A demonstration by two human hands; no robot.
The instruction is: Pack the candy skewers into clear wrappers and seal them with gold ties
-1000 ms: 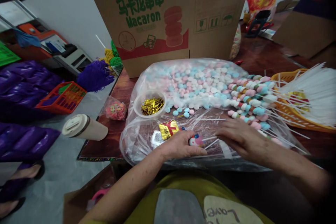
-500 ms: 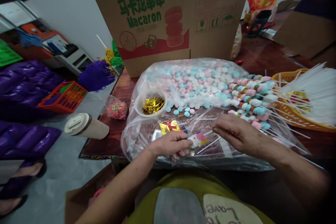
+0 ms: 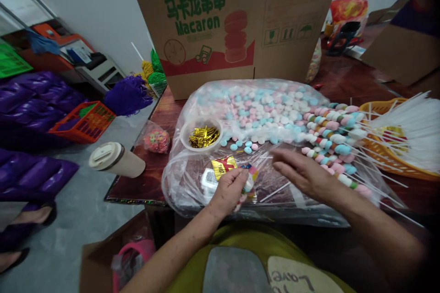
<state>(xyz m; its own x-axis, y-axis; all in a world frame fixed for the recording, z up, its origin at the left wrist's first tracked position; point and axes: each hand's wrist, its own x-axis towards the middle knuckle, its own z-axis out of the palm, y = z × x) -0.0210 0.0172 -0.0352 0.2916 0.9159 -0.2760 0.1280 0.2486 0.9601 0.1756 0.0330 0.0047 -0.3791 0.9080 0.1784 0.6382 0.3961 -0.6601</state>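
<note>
My left hand [image 3: 227,191] is closed around a small candy packet [image 3: 249,185] with white, pink, yellow and blue showing; the fingers hide much of it. My right hand [image 3: 304,171] hovers apart from it to the right, over the clear plastic, with fingers stretched out and nothing seen in them. Beside the left hand lie a gold and red sachet [image 3: 223,167] and a silvery packet [image 3: 208,182]. A white stick [image 3: 275,192] rests between the hands. Close to the right hand are stacked marshmallow skewers [image 3: 335,135] in pink, blue, white and green.
A large clear bag [image 3: 268,105] of pastel candies lies before a tall Macaron carton [image 3: 240,46]. A bowl [image 3: 184,135] of gold twist ties sits left. An orange basket [image 3: 409,162] holds white sticks at right. A lidded cup [image 3: 125,162] stands at the table's left edge.
My left hand has turned more upright, drawing the candy packet closer in and covering more of it. My right hand has moved slightly left, its fingers straighter. The camera view has shifted a little.
</note>
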